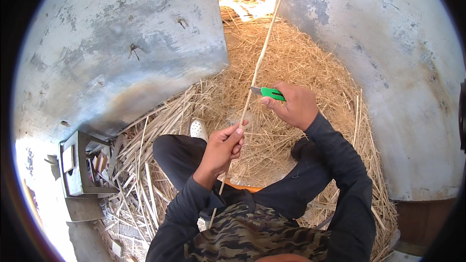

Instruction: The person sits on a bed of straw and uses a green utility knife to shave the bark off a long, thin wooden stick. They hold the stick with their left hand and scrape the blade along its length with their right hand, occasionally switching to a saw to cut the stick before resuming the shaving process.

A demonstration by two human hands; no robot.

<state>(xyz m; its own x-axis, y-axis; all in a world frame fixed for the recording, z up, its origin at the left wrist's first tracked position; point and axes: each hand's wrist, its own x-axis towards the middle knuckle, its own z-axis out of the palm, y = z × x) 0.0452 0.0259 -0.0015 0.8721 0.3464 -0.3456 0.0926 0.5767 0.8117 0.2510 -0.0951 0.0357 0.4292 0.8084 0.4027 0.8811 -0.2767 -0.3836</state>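
Observation:
A long, thin, pale strip that looks like split cane or bamboo [262, 51] runs slantwise from my lap up toward the far doorway. My left hand [224, 148] is closed around its lower part, fingers pinching it in front of my left knee. In my right hand [294, 104] is a green utility knife [272, 93], gripped by its handle. Its blade points left and meets the strip a little above my left hand; whether it cuts in cannot be made out.
Straw-like shavings [301, 58] cover the floor around my crossed legs. Many loose strips [145, 165] lie at the left, beside a weathered wooden stool-like frame [80, 165]. Grey plastered walls [126, 34] rise on both sides. A white clog [198, 129] shows by my left knee.

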